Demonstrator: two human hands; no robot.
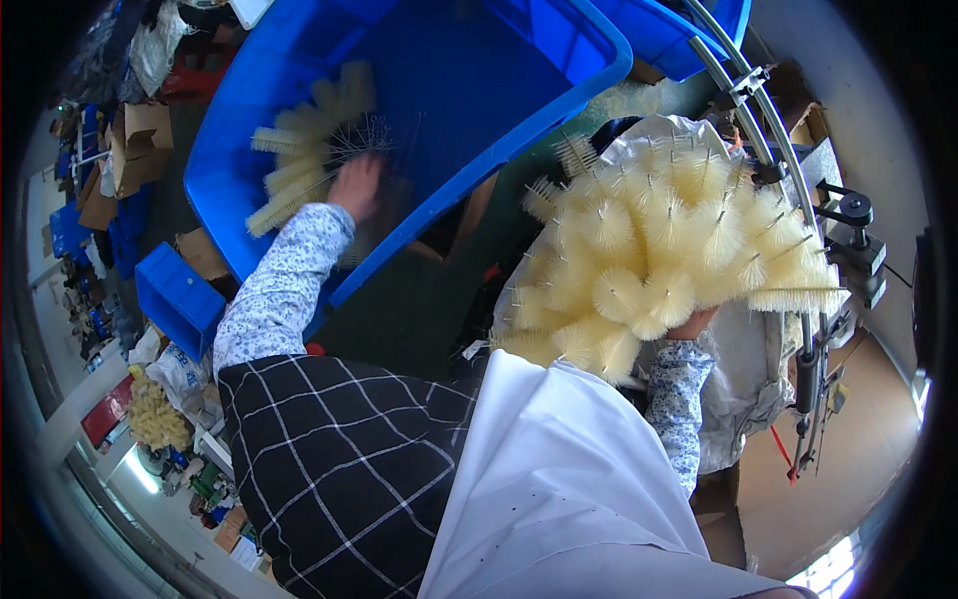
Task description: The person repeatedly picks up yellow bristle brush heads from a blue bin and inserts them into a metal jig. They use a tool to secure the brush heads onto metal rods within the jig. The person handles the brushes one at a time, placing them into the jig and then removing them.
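Observation:
My left hand [357, 188] reaches into a large blue bin [225, 140], beside the wire ends of several cream bottle brushes [294, 150] fanned out on its floor. Motion smears its fingers, so whether they grip any wire is unclear. At the right, my right hand [694, 324] touches the lower side of a big heap of similar cream brushes [639, 240]. The bristles hide most of its fingers. Many brushes in this heap point their wire tips upward.
A whitish sack [738, 399] lies beneath the heap. Curved metal rails [773, 130] with a black clamp fixture [856, 225] stand at the right. A small blue bin [180, 299] and open cardboard boxes [140, 145] are at the left. More cream brushes [158, 414] sit farther off.

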